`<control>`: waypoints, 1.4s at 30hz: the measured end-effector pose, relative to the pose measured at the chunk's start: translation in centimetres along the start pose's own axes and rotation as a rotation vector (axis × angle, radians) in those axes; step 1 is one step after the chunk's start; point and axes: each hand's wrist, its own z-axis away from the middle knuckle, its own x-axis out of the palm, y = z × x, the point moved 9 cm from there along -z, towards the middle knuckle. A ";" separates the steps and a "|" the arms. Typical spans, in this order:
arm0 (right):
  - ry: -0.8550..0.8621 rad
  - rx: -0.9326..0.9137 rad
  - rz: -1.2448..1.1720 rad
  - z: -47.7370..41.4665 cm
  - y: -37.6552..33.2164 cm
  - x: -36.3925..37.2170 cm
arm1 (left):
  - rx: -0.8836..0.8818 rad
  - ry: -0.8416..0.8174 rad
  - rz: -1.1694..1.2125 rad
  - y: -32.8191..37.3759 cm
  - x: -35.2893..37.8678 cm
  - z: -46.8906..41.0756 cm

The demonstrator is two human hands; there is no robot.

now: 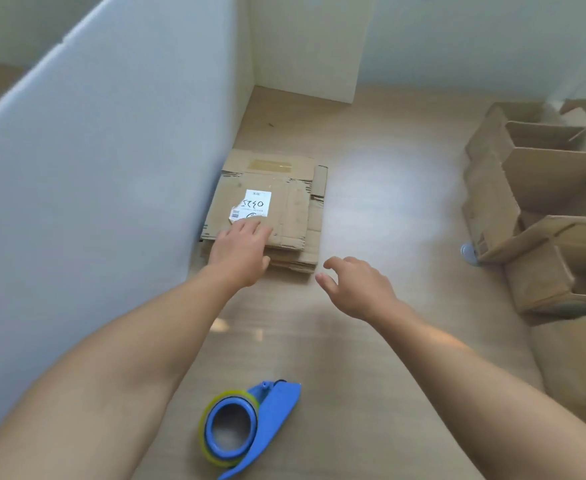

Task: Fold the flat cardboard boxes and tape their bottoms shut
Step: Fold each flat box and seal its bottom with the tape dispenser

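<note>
Reaching, head view: my left hand (239,251) lies flat-fingered on the flat cardboard stack (277,181) against the wall (111,168); my right hand (353,289) hovers beside it, loosely spread, empty. Best to peel off only the top sheet (291,216) by its near edge.

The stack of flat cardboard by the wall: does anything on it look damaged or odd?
Yes. The top box looks worn: its white label is torn at the near-left corner, the right flap has a ragged edge, and old tape remains near the far edge. The left hand rests on it.
</note>
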 end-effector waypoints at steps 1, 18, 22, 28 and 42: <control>0.001 0.017 -0.022 -0.1 0.2 0.3 | 0.013 0.016 0.016 -0.1 0.3 -0.8; 0.105 0.031 -0.474 2.9 2.9 -0.5 | 0.027 0.421 0.323 0.3 -8.3 -0.2; 0.207 0.054 -0.696 5.8 4.3 -3.3 | -0.048 0.600 0.528 1.0 -13.8 5.7; 0.349 0.113 -1.052 11.8 9.9 -5.4 | -0.114 0.445 0.956 5.2 -11.9 14.9; 0.372 -0.054 -1.273 28.6 16.9 2.3 | -0.245 0.195 1.280 16.2 2.0 28.8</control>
